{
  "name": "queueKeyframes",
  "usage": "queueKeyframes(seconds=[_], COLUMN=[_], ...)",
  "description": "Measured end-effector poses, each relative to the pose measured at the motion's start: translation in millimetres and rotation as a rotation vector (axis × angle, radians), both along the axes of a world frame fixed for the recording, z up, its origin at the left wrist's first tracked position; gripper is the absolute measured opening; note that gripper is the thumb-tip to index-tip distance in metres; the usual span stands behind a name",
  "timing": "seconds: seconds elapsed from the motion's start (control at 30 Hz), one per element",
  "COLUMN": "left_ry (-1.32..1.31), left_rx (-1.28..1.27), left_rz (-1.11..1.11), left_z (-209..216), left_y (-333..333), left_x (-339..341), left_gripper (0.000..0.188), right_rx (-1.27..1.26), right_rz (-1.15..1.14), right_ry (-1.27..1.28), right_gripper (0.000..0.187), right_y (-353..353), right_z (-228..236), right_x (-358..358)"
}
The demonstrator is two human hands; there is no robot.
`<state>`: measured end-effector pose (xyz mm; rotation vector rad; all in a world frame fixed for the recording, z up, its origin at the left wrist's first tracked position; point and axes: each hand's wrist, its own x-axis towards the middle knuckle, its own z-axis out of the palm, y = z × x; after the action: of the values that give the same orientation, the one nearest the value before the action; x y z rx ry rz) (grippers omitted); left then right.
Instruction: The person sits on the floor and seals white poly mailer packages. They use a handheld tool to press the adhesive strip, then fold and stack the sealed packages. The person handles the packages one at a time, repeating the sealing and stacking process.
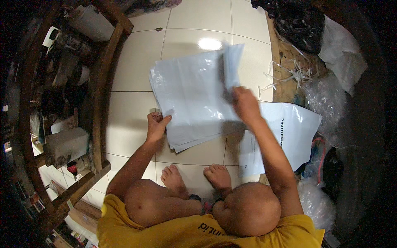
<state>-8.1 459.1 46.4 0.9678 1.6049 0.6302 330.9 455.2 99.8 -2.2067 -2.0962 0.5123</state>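
A loose stack of pale grey plastic bags [194, 91] lies on the floor in front of me, its lower edges slightly fanned. My left hand [157, 125] pinches the stack's left edge, thumb on top and fingers curled. At the opposite side my right hand [247, 105] grips the edge of a bag, whose raised, turned-up part [233, 64] is smeared by motion. How many layers it holds I cannot tell. Beside my right forearm lies a white plastic bag [289, 128] with dark print, partly hidden by that arm.
White floor tiles [132, 74] lie under the stack, with my bare feet [218, 177] near it. A wooden rack [101, 103] full of items stands at left. Along the right are cardboard [285, 87], white strips [295, 74], a black bag [300, 25] and clear plastic [326, 99].
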Motion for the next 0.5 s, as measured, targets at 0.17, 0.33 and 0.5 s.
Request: queueKeyframes(seconds=[0.17, 0.33, 0.5], left_ry=[-0.133, -0.122, -0.180], left_rx=[-0.074, -0.119, -0.137], left_rz=[-0.018, -0.172, -0.072], left_z=[2, -14, -9], left_y=[13, 29, 24], left_x=[15, 23, 32], left_gripper=[0.057, 0.063, 0.052], right_rx=[0.103, -0.042, -0.115], right_rz=[-0.035, -0.358, -0.369], right_ry=[0.074, 0.395, 0.527], right_gripper=[0.060, 0.062, 0.059], right_y=[-2, 19, 29], right_z=[-25, -70, -50], right_x=[-27, 22, 10])
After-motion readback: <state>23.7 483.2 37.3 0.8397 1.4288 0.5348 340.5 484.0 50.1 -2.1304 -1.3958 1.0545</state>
